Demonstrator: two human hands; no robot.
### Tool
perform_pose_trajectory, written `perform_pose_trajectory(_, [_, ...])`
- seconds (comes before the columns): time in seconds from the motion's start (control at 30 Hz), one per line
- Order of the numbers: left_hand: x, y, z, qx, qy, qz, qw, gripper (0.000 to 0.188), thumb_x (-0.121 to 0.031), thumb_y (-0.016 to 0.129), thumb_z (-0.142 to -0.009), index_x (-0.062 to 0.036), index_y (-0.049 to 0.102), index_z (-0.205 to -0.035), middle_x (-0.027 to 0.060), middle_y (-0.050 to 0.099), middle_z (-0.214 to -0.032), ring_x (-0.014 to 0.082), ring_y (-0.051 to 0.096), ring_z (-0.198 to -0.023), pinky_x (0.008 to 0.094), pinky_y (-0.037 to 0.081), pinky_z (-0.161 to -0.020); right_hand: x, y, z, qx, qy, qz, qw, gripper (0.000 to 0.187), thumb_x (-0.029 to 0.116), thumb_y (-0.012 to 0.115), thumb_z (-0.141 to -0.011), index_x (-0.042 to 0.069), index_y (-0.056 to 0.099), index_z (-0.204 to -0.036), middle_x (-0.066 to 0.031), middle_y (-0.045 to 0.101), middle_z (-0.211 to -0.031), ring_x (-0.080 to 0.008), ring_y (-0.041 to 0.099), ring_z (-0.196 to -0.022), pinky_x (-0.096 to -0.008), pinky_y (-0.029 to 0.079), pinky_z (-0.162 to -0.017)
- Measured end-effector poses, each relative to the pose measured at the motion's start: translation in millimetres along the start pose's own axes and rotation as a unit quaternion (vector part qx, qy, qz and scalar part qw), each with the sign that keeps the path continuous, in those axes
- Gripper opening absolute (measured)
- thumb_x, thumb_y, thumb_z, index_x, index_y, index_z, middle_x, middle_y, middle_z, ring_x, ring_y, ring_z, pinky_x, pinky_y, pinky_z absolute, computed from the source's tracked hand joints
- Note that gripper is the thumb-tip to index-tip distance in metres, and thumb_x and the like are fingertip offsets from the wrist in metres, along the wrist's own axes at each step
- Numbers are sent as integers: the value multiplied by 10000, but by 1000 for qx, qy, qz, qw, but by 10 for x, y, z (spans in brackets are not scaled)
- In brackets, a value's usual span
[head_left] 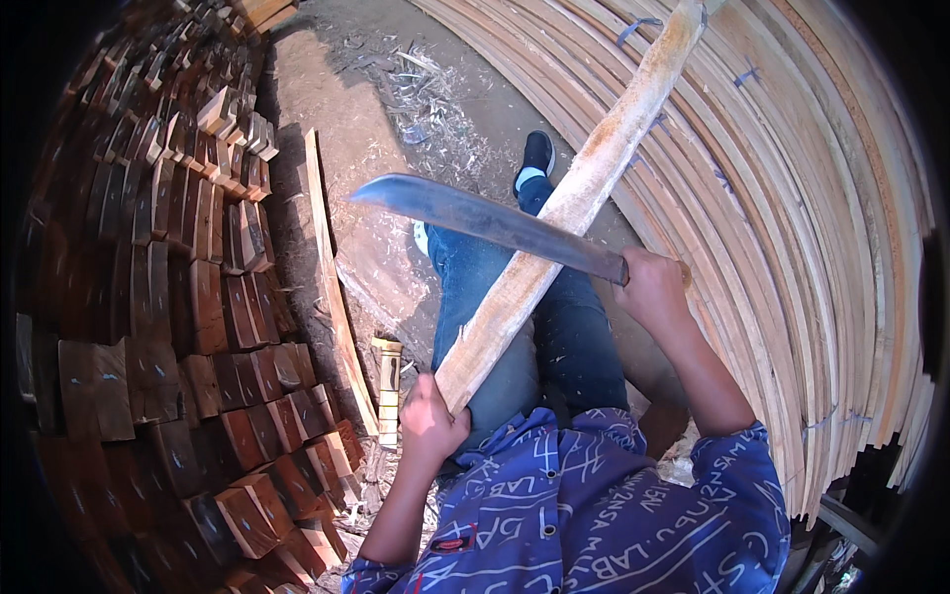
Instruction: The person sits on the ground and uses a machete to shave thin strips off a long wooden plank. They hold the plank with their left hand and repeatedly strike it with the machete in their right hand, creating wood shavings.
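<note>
A long pale wooden plank slants across my legs, from the lower middle up to the top right. My left hand is closed around its near end. In my right hand is a machete, gripped by its handle, which the fingers mostly hide. The long dark blade crosses over the plank and points to the left, its curved tip above the ground. Whether the blade touches the plank, I cannot tell.
Stacked dark timber blocks rise along the left. Long sawn boards are piled on the right. A thin wood strip and a yellow packet-like object lie on the ground beside my left leg. Wood shavings litter the ground ahead.
</note>
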State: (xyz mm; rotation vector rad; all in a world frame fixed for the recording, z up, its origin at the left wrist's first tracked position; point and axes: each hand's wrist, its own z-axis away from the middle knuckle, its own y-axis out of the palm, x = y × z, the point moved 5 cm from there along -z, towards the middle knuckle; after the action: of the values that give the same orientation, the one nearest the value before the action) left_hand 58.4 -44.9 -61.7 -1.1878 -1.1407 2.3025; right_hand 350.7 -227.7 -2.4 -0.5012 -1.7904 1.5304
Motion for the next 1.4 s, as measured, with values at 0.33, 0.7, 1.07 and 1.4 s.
perform_pose_trajectory(0.33, [116,-26,-38,36,-8,16,999,487,-130,696,-631,11,413,-1001,301,603,-824,490,603,-777,519,508,-724,168,89,-20,-34,-38,3,999,151,118,710,-670,53,625,-776,-150,645,-731,-342,660,-713,-450,516,-650])
perform_pose_trajectory(0.7, [40,-16,-168,65,-22,-3,998,503,-141,673,-613,7,408,-1013,302,623,-802,508,613,-798,525,511,-740,-163,-121,18,38,121,24,992,158,163,693,-708,26,652,-777,-199,654,-747,-398,655,-738,-481,525,-703])
perform_pose_trajectory(1.07, [124,-50,-104,11,-15,42,999,487,-120,694,-599,-19,448,-1007,266,628,-839,474,615,-783,496,512,-723,45,-41,-143,5,-60,47,997,131,139,698,-640,69,641,-736,-133,659,-729,-327,669,-716,-446,517,-627])
perform_pose_trajectory(1.4, [184,-85,-107,-13,-12,25,1000,498,-106,672,-577,-14,447,-1012,258,622,-807,479,627,-797,487,516,-714,-868,-709,-340,-77,188,117,972,164,131,685,-700,5,692,-805,-233,661,-742,-402,664,-727,-473,540,-707])
